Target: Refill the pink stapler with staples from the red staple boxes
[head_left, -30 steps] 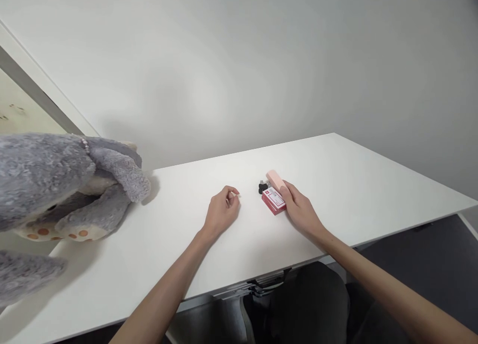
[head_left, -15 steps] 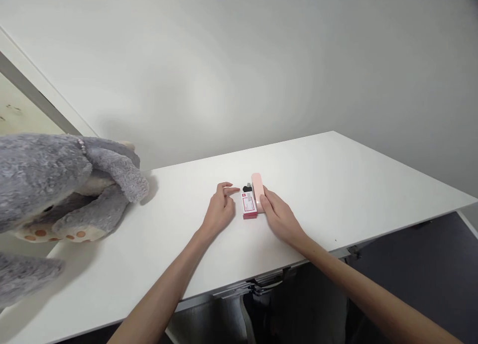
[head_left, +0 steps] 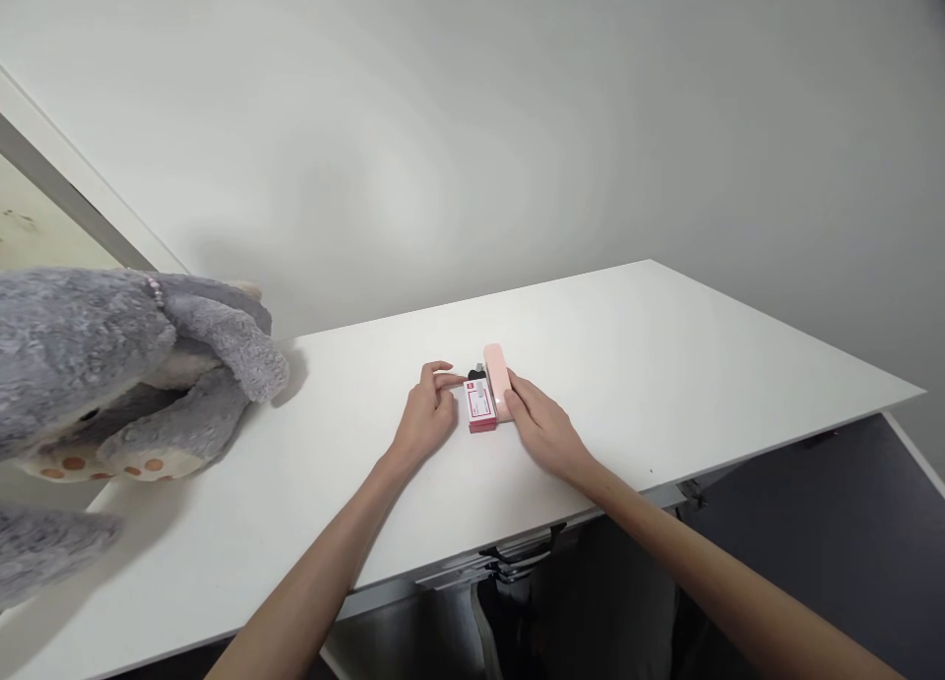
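My right hand grips the side of a long pale pink stapler, thumb nearest me, fingers partly hidden behind it. Left of the stapler and close against it lies a small white and red box, with red showing on its near edge. A small grey piece rests on top of this box. Just beyond the box is a black clip with silvery metal parts. My left hand rests on the table, fingers apart, with its index fingertip at the clip and the box's far left corner.
The white table reaches back to a pale wall. A large grey plush toy lies at the left end. Below the front edge are a metal rail and a dark surface on the right.
The whole view has shifted slightly. The stapler, box and clip have edged a little left with my right hand, and the gap to my left index fingertip has closed.
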The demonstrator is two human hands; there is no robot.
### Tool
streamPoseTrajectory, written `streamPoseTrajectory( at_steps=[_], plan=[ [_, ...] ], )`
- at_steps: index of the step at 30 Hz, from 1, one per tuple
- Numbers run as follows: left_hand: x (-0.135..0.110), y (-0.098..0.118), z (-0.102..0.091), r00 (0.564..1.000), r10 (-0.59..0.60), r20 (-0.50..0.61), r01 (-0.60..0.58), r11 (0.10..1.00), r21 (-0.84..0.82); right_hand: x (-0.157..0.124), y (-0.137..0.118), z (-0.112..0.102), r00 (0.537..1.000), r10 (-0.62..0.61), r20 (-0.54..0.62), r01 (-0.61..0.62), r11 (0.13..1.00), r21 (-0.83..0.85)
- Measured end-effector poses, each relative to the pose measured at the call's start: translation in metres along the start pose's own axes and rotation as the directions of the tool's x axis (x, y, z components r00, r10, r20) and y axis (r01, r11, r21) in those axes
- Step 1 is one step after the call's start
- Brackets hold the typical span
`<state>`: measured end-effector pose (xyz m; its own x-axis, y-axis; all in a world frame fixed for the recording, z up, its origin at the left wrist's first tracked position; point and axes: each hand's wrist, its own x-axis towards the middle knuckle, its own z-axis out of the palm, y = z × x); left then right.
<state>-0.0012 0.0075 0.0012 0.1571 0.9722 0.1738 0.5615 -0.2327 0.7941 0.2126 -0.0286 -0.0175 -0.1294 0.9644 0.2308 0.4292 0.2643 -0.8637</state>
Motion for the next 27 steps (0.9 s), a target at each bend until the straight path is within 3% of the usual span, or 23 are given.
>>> streamPoseTrajectory(
  at_steps=[7,13,16,20,27],
  plan=[
    [-0.003,-0.002,-0.002,0.999,-0.025,-0.03,0.025,1.0,-0.007,0.001,0.006,-0.001,0.999,0.035,-0.019,-0.033,0.993,0.113],
    [-0.017,0.005,-0.004,0.986,-0.139,-0.093,0.132,0.988,-0.074,0.002,0.012,0.002,0.987,0.099,-0.129,-0.063,0.965,0.255],
    [-0.028,0.008,-0.004,0.983,-0.173,-0.054,0.165,0.978,-0.13,0.001,0.01,0.001,0.973,0.143,-0.18,-0.077,0.941,0.331],
    [-0.042,0.009,0.001,0.993,-0.111,0.033,0.114,0.982,-0.148,-0.001,0.009,-0.002,0.951,0.196,-0.237,-0.085,0.908,0.411],
    [-0.05,0.011,0.004,0.999,-0.001,0.036,0.002,1.0,-0.008,-0.003,0.007,-0.003,0.952,0.176,-0.251,-0.066,0.918,0.391]
  ],
)
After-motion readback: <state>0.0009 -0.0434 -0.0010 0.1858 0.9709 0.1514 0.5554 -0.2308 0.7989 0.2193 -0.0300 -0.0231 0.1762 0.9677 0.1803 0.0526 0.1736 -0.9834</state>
